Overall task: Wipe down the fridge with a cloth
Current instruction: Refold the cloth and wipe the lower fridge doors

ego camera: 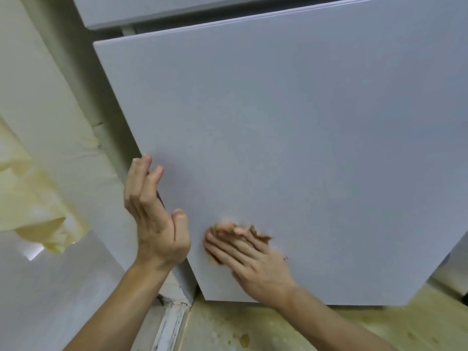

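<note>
The grey fridge door [291, 138] fills most of the view and stands slightly ajar. My right hand [250, 257] lies flat on its lower left part, pressing a brown cloth [262, 236] against the door; only the cloth's edges show past my fingers. My left hand [154, 219] is at the door's left edge, fingers curled around the edge, thumb toward the front face.
A second grey door panel [152, 11] sits above. A pale wall [50, 102] and a yellowish hanging cloth [33, 203] are to the left. The stained floor [329, 330] and a white floor strip [169, 325] lie below the door.
</note>
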`<action>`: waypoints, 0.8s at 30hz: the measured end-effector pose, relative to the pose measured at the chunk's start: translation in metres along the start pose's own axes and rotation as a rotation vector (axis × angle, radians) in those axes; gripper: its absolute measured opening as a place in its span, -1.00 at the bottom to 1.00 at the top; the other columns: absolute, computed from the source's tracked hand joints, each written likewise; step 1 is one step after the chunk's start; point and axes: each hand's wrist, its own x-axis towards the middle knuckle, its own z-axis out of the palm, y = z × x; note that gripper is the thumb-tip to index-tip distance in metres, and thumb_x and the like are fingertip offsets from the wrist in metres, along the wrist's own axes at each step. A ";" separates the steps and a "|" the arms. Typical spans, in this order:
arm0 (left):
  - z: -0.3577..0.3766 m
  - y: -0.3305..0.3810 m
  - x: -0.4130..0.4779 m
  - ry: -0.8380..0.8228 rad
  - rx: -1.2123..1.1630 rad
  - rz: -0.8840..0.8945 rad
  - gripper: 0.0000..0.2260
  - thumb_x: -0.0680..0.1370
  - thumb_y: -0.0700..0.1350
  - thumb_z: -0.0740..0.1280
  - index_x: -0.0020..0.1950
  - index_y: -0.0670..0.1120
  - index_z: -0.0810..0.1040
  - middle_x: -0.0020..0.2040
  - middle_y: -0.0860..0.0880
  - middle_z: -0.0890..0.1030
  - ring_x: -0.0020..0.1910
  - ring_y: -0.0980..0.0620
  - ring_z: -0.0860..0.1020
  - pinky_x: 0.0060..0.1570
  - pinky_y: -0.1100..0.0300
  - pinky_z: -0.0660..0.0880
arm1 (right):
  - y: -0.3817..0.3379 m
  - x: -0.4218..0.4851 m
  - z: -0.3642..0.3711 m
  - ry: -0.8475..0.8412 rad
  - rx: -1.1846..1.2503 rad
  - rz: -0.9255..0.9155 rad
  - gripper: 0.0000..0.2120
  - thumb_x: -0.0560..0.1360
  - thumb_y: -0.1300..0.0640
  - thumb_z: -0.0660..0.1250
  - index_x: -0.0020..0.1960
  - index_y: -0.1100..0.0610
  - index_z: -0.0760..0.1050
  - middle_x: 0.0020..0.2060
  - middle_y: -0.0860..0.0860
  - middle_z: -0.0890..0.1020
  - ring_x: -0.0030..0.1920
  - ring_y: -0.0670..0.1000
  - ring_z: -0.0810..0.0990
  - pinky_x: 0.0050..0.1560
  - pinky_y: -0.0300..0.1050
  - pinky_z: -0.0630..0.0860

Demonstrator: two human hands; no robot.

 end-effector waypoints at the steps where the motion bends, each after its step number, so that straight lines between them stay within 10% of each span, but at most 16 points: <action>1: -0.001 -0.001 -0.001 -0.006 0.001 -0.008 -0.35 0.35 -0.27 0.16 0.47 -0.27 0.23 0.53 -0.28 0.19 0.65 -0.15 0.10 0.60 -0.22 0.06 | -0.003 -0.015 0.006 -0.052 -0.014 -0.025 -0.32 0.56 0.23 0.25 0.67 0.10 0.21 0.67 -0.02 0.18 0.68 -0.02 0.09 0.69 0.03 -0.14; 4: -0.003 -0.002 -0.003 -0.050 0.029 -0.045 -0.31 0.37 -0.29 0.18 0.53 -0.25 0.19 0.59 -0.24 0.16 0.67 -0.12 0.06 0.62 -0.13 0.03 | -0.002 -0.030 0.004 -0.063 0.000 0.015 -0.37 0.58 0.27 0.12 0.65 0.09 0.25 0.65 -0.06 0.22 0.67 -0.05 0.10 0.68 -0.02 -0.16; 14: -0.015 -0.022 -0.004 -0.097 0.113 -0.080 -0.20 0.38 -0.40 0.24 0.62 -0.25 0.10 0.65 -0.19 0.13 0.68 -0.10 0.09 0.62 -0.19 0.10 | 0.048 0.198 -0.128 0.636 0.216 0.587 -0.43 0.57 0.34 0.18 0.59 0.28 0.30 0.58 0.24 0.33 0.62 0.30 0.22 0.64 0.24 -0.01; 24: -0.033 -0.055 -0.006 -0.002 0.104 -0.103 -0.29 0.36 -0.37 0.15 0.55 -0.36 0.21 0.57 -0.29 0.23 0.61 -0.25 0.18 0.58 -0.30 0.14 | -0.048 0.056 0.010 0.034 0.042 0.062 -0.34 0.59 0.24 0.08 0.69 0.14 0.11 0.69 0.03 0.06 0.69 0.01 -0.05 0.68 0.02 -0.20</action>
